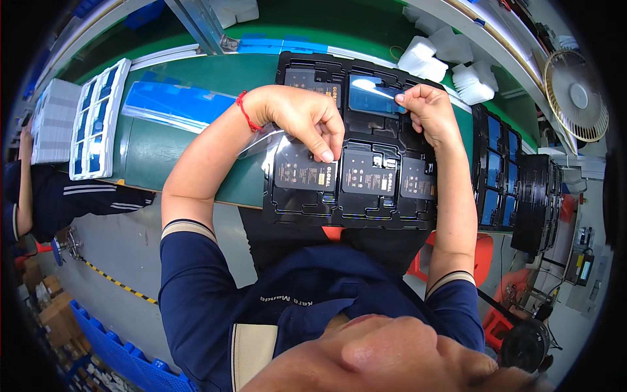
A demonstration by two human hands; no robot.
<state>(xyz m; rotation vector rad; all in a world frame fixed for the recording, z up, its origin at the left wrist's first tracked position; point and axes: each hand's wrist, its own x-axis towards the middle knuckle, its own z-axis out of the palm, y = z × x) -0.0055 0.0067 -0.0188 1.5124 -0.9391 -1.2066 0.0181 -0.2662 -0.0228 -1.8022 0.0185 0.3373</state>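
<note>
A black moulded tray point(349, 221) lies before me, with flat black batteries point(369, 173) in its compartments. In the far middle compartment is a flat piece covered by glossy blue film point(372, 95). My right hand point(431, 112) pinches that film's right edge between thumb and forefinger. My left hand point(307, 121) is closed, thumb against fingers, over the near left battery point(305, 175). A curled clear plastic film point(260, 142) runs from beneath the left wrist toward those fingertips. The exact grip there is partly hidden.
Left on the green bench point(147, 68) lie blue film strips point(173, 104) and a white tray point(98, 124) of blue-covered pieces. Right are another filled black tray point(493, 170) and stacked black trays point(537, 202). White foam pieces point(421, 59) and a fan point(576, 96) stand beyond. Another person's arm point(25, 179) shows far left.
</note>
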